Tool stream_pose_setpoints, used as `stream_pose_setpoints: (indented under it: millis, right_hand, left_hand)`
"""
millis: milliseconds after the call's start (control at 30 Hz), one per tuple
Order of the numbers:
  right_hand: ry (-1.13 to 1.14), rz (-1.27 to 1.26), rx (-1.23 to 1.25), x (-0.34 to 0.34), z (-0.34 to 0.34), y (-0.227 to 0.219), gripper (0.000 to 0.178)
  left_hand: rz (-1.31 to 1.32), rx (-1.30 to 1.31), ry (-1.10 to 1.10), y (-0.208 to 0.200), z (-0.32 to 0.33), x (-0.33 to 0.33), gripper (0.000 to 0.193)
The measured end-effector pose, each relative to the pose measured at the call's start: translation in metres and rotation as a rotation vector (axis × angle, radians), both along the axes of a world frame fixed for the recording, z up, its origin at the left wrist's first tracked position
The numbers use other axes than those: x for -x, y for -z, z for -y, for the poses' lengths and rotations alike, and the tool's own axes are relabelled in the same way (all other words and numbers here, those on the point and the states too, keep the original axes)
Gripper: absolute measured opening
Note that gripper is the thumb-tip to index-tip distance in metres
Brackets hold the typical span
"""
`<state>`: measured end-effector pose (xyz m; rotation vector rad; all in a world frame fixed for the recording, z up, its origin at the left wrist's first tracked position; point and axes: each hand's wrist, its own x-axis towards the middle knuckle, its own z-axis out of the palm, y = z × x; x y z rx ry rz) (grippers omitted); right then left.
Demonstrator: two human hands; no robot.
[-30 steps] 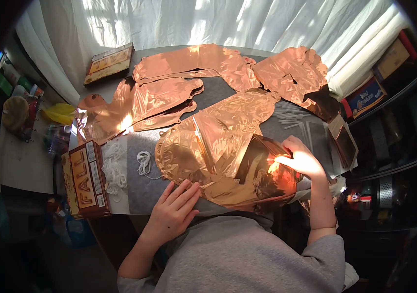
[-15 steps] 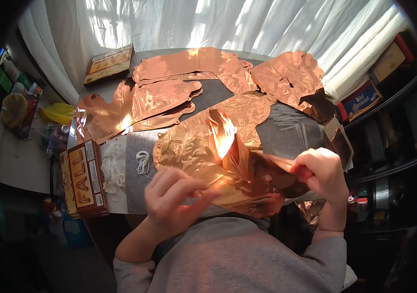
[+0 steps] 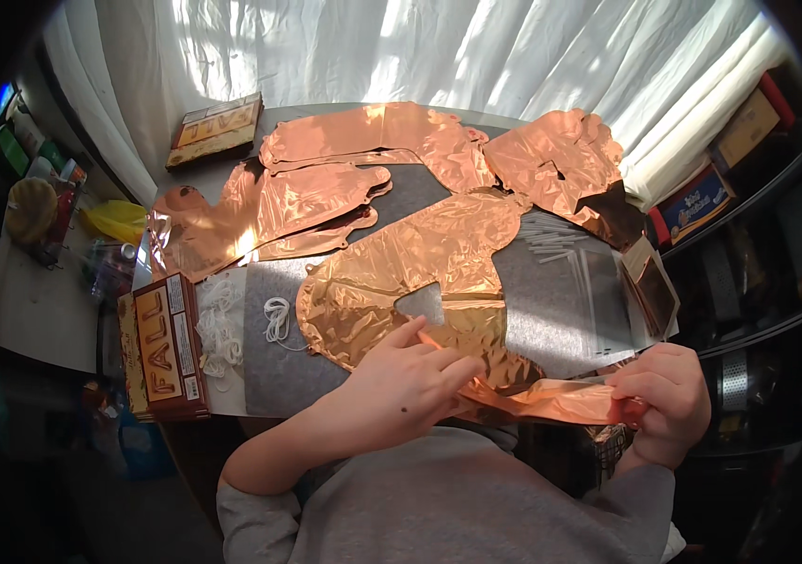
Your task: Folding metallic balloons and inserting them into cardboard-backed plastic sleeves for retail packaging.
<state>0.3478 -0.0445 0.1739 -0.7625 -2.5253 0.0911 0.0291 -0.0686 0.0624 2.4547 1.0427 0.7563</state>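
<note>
A flat, deflated copper foil balloon (image 3: 401, 254) with a triangular opening lies in the middle of the table. Its near part is bunched into a folded copper strip along the front edge, close to my body. My right hand (image 3: 664, 399) is closed on the right end of that strip. At the strip's left end, my left hand (image 3: 410, 385) is bent over the foil below the triangular opening, its fingers gripping there; the thumb side is partly hidden. Just left of the balloon lies a small coil of white string (image 3: 276, 320).
More flat copper foil balloons (image 3: 354, 136) cover the far side. Boxes (image 3: 161, 348) are stacked at the left edge, beside tangled white string (image 3: 220, 329); another box (image 3: 215, 130) sits at the back left. White straws (image 3: 551, 235) and clear plastic sleeves (image 3: 598, 291) lie at the right.
My left hand has moved right and closed on the foil. The right hand has gone down and right, pulling the raised foil into a low strip; the triangular opening now shows.
</note>
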Motion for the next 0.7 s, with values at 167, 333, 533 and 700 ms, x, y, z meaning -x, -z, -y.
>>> stream_pose_setpoints:
  millis: [167,333,533,700]
  right_hand:
    - [0.042,-0.201,0.063,-0.023,-0.011,0.000,0.016]
    - [-0.076,-0.162,0.521,-0.058,-0.053,-0.003,0.019]
    - [0.239,-0.161,1.022,-0.026,-0.125,0.056,0.028]
    - [0.181,-0.176,1.139,-0.025,-0.178,0.144,0.040]
  left_hand:
    - [0.007,0.241,0.080,0.016,-0.002,0.018,0.024]
    - [0.222,0.421,0.004,0.024,-0.003,0.044,0.019]
    - [0.533,0.557,-0.194,0.048,-0.036,0.097,0.014]
    - [0.325,0.529,-0.535,0.053,-0.058,0.120,0.025]
